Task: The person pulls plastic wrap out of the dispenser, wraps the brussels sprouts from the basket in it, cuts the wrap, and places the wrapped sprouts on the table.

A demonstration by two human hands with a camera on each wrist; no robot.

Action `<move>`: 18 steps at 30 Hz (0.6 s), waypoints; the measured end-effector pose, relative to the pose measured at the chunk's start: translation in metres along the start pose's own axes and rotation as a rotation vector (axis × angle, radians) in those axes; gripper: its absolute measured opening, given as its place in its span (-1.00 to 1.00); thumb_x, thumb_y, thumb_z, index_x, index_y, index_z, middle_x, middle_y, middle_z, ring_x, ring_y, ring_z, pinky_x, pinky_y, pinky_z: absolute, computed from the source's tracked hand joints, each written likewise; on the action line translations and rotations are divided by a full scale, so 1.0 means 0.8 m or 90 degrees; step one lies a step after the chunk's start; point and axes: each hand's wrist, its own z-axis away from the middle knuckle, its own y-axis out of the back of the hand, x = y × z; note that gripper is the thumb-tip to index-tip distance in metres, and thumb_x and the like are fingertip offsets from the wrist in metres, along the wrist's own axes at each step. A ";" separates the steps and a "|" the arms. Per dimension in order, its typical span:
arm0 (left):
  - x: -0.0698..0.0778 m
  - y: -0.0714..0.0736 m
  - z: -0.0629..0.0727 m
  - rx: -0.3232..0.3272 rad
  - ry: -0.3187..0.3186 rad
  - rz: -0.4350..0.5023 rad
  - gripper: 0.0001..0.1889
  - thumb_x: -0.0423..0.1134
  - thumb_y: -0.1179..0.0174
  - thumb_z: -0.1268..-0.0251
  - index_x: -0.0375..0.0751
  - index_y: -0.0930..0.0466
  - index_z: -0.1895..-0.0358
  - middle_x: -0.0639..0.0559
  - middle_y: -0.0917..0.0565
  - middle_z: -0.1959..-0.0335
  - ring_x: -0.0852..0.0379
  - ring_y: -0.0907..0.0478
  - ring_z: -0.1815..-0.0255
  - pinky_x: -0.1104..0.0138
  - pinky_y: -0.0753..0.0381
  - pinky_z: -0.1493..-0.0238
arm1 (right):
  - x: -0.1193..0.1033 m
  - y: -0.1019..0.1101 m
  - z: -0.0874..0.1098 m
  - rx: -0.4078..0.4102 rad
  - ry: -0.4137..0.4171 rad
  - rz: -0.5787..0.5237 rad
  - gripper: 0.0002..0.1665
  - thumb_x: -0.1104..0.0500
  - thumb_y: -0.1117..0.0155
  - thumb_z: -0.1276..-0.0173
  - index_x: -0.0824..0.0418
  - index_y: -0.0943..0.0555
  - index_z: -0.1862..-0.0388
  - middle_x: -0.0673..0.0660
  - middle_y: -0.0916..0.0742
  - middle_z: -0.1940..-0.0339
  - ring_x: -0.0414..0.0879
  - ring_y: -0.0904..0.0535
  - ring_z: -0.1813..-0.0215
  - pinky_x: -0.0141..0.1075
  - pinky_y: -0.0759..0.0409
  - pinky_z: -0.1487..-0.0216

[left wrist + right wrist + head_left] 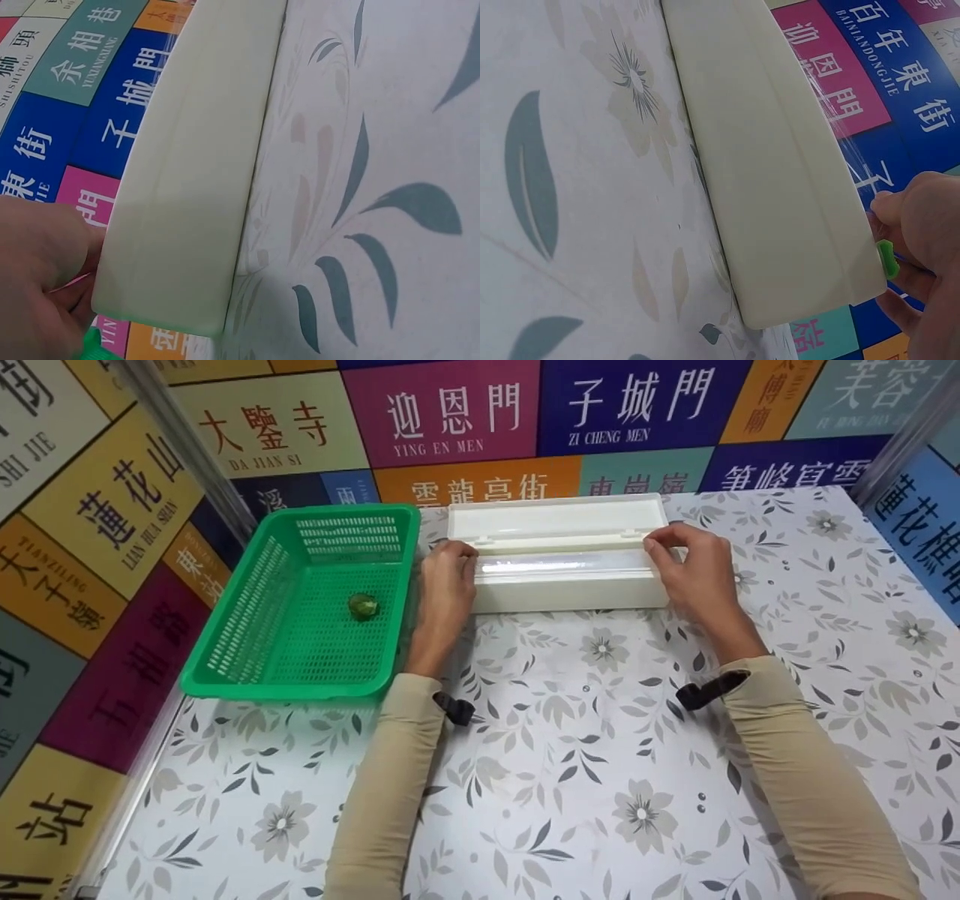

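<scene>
A long white cling film dispenser box (pixel 570 594) lies on the table with its lid (pixel 559 517) raised at the back. Clear cling film (pixel 566 564) stretches across its top, shiny in the head view. My left hand (pixel 448 589) is at the box's left end, fingers curled, pinching the film's edge. At the right end, my right hand (pixel 697 574) pinches the film between thumb and forefinger. The film's sheen (pixel 847 150) runs from the box towards the right fingers in the right wrist view. A small green piece (pixel 887 259) shows beside those fingers.
A green plastic basket (pixel 300 690) stands left of the box, close to my left forearm. Inside it lies a small dark green vegetable piece (pixel 364 606). A floral cloth (pixel 570 810) covers the table. Behind rises a wall of coloured sign panels (pixel 454 412).
</scene>
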 end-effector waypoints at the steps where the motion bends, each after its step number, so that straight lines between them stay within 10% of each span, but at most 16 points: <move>1: 0.000 0.001 0.000 -0.003 -0.001 -0.003 -0.83 -0.40 -0.22 -0.61 -0.32 -0.81 0.01 -0.20 -0.82 -0.01 -0.09 -0.77 -0.14 0.12 -0.73 -0.23 | 0.000 0.000 0.000 -0.001 0.000 -0.001 -0.70 0.05 -0.37 -0.59 0.23 -0.82 -0.05 0.27 -0.88 -0.05 0.15 -0.76 -0.25 0.01 -0.51 -0.45; 18: 0.006 0.003 0.002 0.024 0.008 -0.048 -0.82 -0.44 -0.23 -0.53 -0.24 -0.84 0.06 -0.12 -0.88 0.05 0.01 -0.82 -0.02 0.17 -0.78 -0.09 | -0.002 0.000 -0.001 -0.003 0.001 -0.003 -0.70 0.05 -0.36 -0.60 0.24 -0.81 -0.06 0.27 -0.88 -0.02 0.09 -0.77 -0.19 -0.07 -0.52 -0.39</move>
